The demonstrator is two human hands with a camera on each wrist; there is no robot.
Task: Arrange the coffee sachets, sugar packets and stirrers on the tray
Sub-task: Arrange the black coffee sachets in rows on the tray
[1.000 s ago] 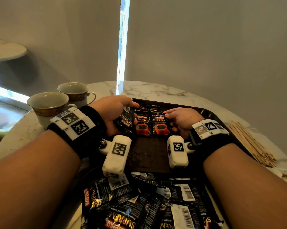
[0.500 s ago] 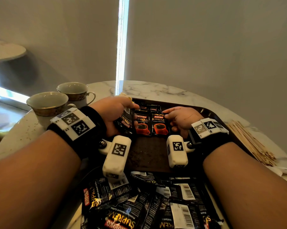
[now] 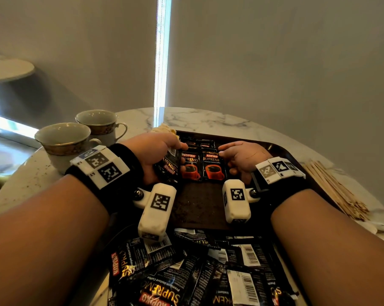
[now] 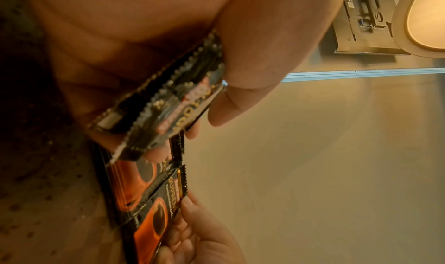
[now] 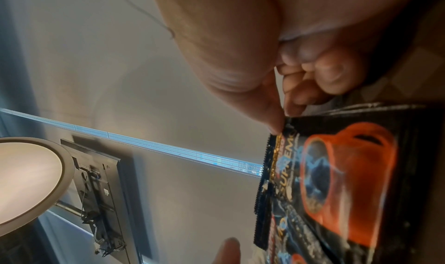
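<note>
**Ana:** At nine o'clock on the bench (image 3: 208, 120), two cups (image 3: 63, 140) stand off the tray (image 3: 281, 151), clear of the work. What is the left hand (image 3: 151, 151) doing?

**Ben:** Just right of them, at eleven o'clock over the tray, it curls thumb and fingers round a small stack of coffee sachets (image 3: 168, 166). The left wrist view shows the stack pinched edge-on between thumb and fingers (image 4: 240, 81). I judge it is holding spare stock so the other hand can lay them out one by one.

**Ana:** And at twelve o'clock?

**Ben:** Two laid sachets (image 3: 201, 166) lie face up, side by side and touching, red cups showing, with more dark packs behind them. That looks like a row being built, so I would say the task is at an early stage.

**Ana:** The right hand (image 3: 244, 157)?

**Ben:** At one o'clock, knuckles up, wrist low. Its fingertips (image 5: 274, 127) touch the top corner of the right-hand sachet, apparently squaring it; the remaining fingers are loosely bent and grasp nothing.

**Ana:** Further right?

**Ben:** At three o'clock, wooden stirrers (image 3: 332, 188) lie in a bundle on the bench beside the tray. At six o'clock, a loose heap of sachets (image 3: 186, 272) waits. Sugar packets I cannot pick out with certainty.
</note>
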